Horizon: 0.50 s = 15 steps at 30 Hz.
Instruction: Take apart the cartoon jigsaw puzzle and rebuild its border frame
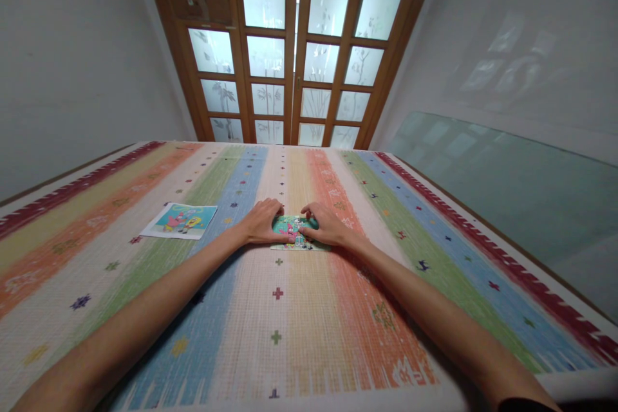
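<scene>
In the head view, a small cartoon picture card [295, 225] lies at the middle of the striped cloth. It has a green background and a pink figure. My left hand [262, 222] is closed on its left side, with the thumb stretched along the near part of the card. On the right side, my right hand [327, 224] curls in, its thumb on the card's face and its fingers bent at the far edge. Both hands partly cover the card. Farther left, a second cartoon picture [181, 221] with a white border lies flat, apart from the hands.
A striped, patterned cloth [261, 322] covers the table. Wooden doors [293, 77] with frosted panes stand beyond the far edge. A pale wall [72, 64] rises on the left, and a greenish glass-like panel [506, 174] leans along the right wall.
</scene>
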Motion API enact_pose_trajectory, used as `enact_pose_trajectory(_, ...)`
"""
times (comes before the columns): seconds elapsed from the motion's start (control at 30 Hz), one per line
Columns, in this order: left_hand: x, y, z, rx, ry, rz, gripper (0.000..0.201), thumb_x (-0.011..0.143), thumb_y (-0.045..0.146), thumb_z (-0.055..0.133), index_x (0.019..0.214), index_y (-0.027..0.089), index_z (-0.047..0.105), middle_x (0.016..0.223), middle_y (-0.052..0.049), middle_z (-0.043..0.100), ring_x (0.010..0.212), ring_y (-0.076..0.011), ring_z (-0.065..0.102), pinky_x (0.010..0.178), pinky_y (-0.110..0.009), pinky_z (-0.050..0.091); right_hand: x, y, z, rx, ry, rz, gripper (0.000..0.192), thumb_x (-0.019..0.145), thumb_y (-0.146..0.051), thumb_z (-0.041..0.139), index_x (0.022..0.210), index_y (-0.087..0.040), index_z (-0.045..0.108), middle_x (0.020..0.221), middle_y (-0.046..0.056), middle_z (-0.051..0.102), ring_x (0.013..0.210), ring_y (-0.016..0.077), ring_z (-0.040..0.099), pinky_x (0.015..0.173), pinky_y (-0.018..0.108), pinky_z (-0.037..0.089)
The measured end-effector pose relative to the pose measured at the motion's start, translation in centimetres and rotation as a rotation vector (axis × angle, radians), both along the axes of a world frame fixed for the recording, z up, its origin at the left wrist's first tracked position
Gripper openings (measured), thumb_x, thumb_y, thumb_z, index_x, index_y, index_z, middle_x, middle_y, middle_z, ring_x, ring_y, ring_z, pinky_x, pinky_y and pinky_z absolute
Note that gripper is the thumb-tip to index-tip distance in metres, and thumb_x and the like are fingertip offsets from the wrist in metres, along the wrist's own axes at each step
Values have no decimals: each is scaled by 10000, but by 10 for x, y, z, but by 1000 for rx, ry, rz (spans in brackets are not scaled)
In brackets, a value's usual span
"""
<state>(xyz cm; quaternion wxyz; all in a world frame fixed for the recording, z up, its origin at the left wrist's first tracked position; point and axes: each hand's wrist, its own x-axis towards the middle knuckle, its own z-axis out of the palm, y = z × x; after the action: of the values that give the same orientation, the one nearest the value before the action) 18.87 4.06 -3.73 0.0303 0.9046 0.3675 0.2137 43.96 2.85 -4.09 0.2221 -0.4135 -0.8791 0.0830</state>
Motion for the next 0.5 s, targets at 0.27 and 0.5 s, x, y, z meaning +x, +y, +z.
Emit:
enact_pose_trajectory(0.27, -8, -8, -1, -116, -87, 39, 717, 682, 765, 751, 1040, 174, 563, 957, -68, 613, 854, -262, 579, 793, -384, 450, 8, -14, 2, -29, -49, -90, 406, 836, -450, 778, 1108, -158, 701, 1143, 133, 615, 1100, 295, 557, 983, 436, 424)
enact_pose_trajectory(0.5, -10, -12, -1, -119, -79, 4, 611, 735, 752, 726, 938, 186, 616, 934, -50, 598, 883, -255, 558, 842, -387, 439, 10, -10, 0, -155, 77, -146, 398, 722, -396, 862, 963, -167, 642, 1006, 80, 633, 945, 243, 578, 818, 353, 461)
